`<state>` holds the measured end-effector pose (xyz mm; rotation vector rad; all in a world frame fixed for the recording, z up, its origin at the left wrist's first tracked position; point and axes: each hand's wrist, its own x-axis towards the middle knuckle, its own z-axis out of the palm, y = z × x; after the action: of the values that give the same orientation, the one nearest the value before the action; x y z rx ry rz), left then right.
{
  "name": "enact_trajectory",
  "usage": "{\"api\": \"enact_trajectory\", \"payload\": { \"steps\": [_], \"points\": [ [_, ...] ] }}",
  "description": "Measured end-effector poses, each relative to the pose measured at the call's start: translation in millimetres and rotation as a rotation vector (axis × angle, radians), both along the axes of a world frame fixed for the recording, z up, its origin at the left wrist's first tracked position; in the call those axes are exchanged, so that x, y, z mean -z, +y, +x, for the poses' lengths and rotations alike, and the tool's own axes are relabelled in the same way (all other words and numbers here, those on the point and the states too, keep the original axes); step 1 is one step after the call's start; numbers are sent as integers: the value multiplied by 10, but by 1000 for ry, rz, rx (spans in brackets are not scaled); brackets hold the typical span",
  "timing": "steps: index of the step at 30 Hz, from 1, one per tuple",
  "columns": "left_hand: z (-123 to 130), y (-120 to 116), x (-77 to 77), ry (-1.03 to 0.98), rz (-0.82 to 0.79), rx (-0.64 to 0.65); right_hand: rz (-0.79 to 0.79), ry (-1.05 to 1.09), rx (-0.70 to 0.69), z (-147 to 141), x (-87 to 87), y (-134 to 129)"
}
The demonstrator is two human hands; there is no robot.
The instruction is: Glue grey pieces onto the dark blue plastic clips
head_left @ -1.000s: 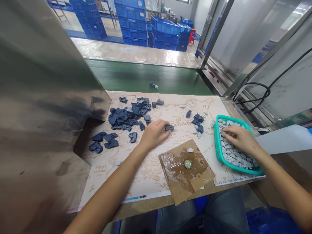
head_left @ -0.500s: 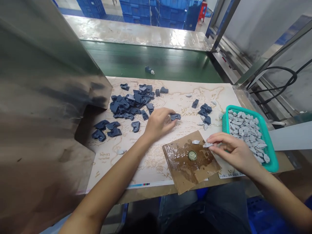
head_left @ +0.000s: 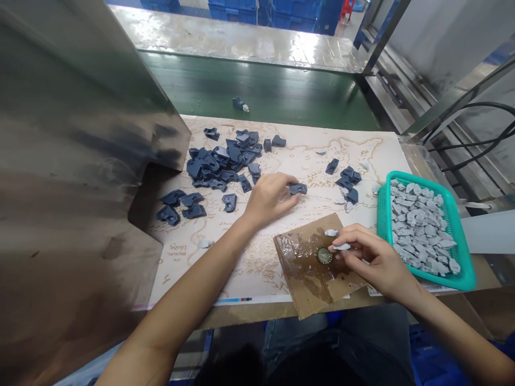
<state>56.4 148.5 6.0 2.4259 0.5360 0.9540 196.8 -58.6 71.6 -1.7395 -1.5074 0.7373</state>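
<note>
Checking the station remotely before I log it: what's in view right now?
Dark blue moulded pieces: dozens, dark blue, mostly heaped on the left of the cream map-printed sheet.
Dark blue piece with pale tip: one, on the green conveyor belt.
Teal plastic basket: one, teal, right of the sheet.
Grey chips: many, pale grey, in the basket.
Wet brown cardboard square: one, brown, on the sheet.
Round metal cap: one, gold-green, on the cardboard.
Stacked plastic crates: several, blue, far background.
Black cables: several, black, far right.
Left hand: one, touching a dark blue piece.
Right hand: one, pinching a pale grey chip above the cardboard.
</note>
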Motion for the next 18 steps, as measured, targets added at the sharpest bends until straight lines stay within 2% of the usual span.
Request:
{"api": "enact_trajectory", "payload": {
  "steps": [2, 5, 8, 10, 13, 16, 18],
  "points": [
    [2, 3, 11, -17, 2, 11, 0, -84, 13, 51, 16, -2],
    [5, 6, 25, -32, 1, 19, 89, -373, 1, 132, 63, -11],
    [7, 9, 29, -47, 10, 31, 148, -655, -56, 176, 91, -12],
    [6, 12, 30, -47, 14, 40, 165, -754, -98, 182, 68, 1],
    [4, 18, 32, -47, 15, 48, 198, -733, -89, 158, -26, 27],
    [4, 21, 35, -57, 16, 69, 212, -574, -47, 79, -94, 35],
    [5, 19, 35, -62, 16, 84, 206, -444, -41, 0, -79, 25]
  ]
}}
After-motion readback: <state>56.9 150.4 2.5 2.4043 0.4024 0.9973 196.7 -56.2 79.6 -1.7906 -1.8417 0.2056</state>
